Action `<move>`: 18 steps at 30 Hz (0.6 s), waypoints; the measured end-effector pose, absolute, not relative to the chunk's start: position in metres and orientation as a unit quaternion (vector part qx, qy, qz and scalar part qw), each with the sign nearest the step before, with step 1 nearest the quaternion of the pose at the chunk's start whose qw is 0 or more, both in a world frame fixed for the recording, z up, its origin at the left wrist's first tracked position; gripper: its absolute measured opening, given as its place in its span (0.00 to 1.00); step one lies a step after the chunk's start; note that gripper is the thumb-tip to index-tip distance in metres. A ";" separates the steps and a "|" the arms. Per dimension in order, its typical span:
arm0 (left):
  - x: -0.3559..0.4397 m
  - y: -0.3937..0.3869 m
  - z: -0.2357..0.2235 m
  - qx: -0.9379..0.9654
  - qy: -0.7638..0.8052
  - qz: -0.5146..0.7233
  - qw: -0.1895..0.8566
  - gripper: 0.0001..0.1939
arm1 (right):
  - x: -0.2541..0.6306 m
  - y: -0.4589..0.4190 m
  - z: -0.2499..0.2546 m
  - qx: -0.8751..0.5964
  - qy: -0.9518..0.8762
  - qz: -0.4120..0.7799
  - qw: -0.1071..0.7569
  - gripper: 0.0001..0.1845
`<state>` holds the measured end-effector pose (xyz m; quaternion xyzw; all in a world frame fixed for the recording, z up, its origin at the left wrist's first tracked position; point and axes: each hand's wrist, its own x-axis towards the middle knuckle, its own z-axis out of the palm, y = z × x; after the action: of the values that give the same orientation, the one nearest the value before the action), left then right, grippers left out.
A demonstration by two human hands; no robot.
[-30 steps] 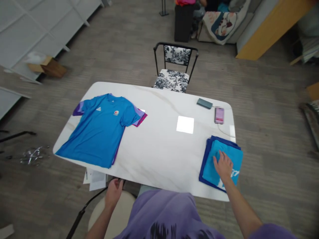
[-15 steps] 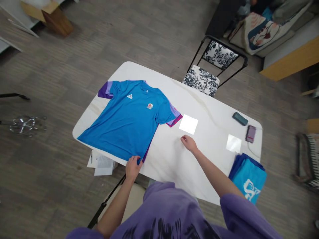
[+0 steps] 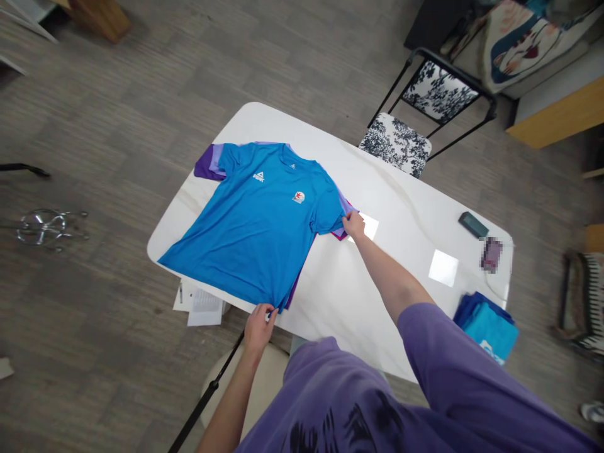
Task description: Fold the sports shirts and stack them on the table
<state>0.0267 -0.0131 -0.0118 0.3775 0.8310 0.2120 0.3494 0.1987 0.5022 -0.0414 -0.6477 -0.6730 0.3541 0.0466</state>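
Observation:
A bright blue T-shirt [image 3: 255,226] lies flat, front up, on top of purple and magenta shirts on the left half of a white table [image 3: 358,296]. My left hand [image 3: 258,324] pinches the blue shirt's lower right hem corner at the table's near edge. My right hand [image 3: 353,224] reaches across and closes on the end of the shirt's right sleeve. A stack of folded blue cloths [image 3: 486,324] sits at the table's right end, partly hidden behind my purple sleeve.
A dark case [image 3: 473,224] and a phone [image 3: 491,253] lie at the far right of the table. A floral chair [image 3: 418,123] stands behind the table. Papers [image 3: 198,302] lie on the floor under the near edge; metal parts [image 3: 44,225] lie at left.
My right hand left the folded stack, crossed the table and reached the shirt's right sleeve. My left hand rose from below the edge and took the hem corner. The view turned left.

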 end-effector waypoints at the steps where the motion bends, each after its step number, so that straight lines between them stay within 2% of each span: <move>1: 0.026 -0.013 -0.007 0.383 0.829 0.208 0.350 0.15 | 0.202 0.503 -0.041 -0.644 -0.672 0.362 0.059 0.08; 9: 0.033 -0.005 0.038 0.485 0.783 0.145 0.361 0.13 | 0.236 0.517 -0.028 -0.603 -0.660 0.415 0.170 0.21; 13: 0.053 0.007 0.055 0.514 0.771 0.108 0.360 0.13 | 0.246 0.521 -0.027 -0.583 -0.651 0.445 0.196 0.22; 16: 0.070 0.013 0.056 0.498 0.792 0.089 0.342 0.11 | 0.253 0.516 -0.033 -0.574 -0.668 0.446 0.157 0.30; 18: 0.080 0.015 0.054 0.477 0.806 0.086 0.340 0.11 | 0.257 0.510 -0.037 -0.582 -0.690 0.420 0.098 0.29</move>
<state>0.0797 0.0150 0.0536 0.4769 0.8060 0.0864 0.3399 0.2575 0.5104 -0.0366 -0.5816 -0.6898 0.4198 0.0983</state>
